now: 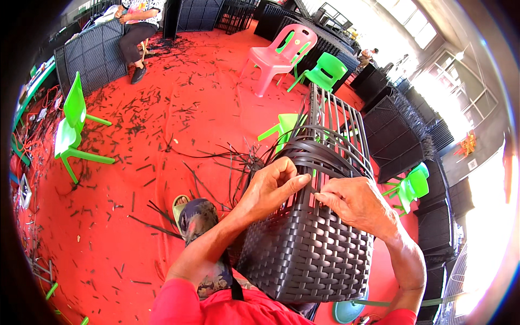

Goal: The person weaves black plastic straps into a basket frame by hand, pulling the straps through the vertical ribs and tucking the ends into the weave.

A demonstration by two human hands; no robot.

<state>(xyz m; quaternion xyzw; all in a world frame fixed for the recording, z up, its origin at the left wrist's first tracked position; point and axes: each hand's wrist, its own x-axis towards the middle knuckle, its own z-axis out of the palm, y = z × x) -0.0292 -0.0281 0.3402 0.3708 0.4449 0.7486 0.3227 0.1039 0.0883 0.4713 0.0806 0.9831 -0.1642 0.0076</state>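
Observation:
A partly woven black furniture piece (309, 254) stands in front of me, its near end covered in a tight weave of flat plastic strips. Farther along, its bare frame bars (338, 116) show. My left hand (273, 189) is closed at the edge of the weave, thumb and index finger pinching a flat black strip. Opposite it, my right hand (355, 203) has its fingers curled and pinches the strip too, the thumb close to the left thumb. Several loose black strips (311, 149) loop over the frame just beyond both hands and trail off to the left.
Strip scraps (138, 130) litter the red floor. A pink chair (279, 57) and a green chair (327, 70) stand beyond the frame, another green chair (73, 130) at left. A seated person (138, 35) is at the far left. Black woven panels (392, 135) are stacked at right.

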